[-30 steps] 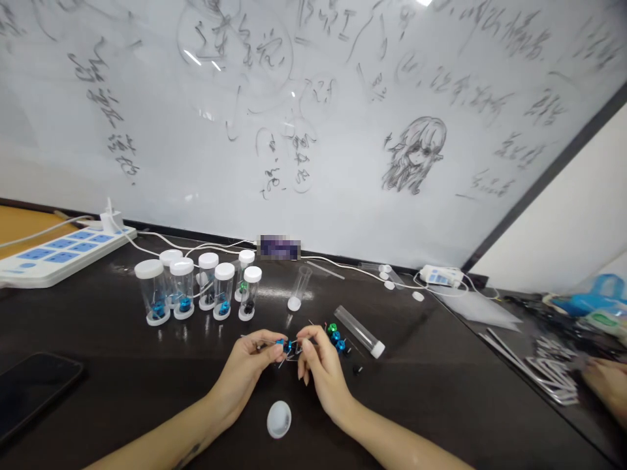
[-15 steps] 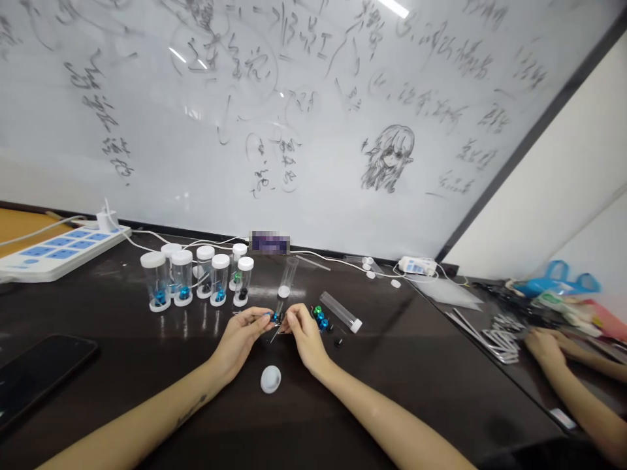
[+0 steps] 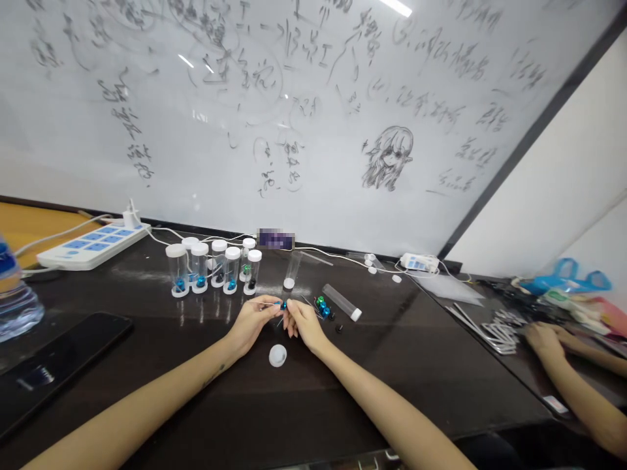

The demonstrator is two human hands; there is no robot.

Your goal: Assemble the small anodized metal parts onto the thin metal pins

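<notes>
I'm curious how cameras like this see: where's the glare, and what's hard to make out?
In the head view, bright streaks glare off the whiteboard; in that view, the dark table mirrors the capped tubes, a pixelated patch hides something near the board, and the blue part between left hand and right hand shows little detail.

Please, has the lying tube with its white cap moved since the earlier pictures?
No. The lying tube keeps its place, right of the lone upright tube and nearer the camera.

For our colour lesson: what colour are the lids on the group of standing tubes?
White; the lids show best in the head view.
</notes>
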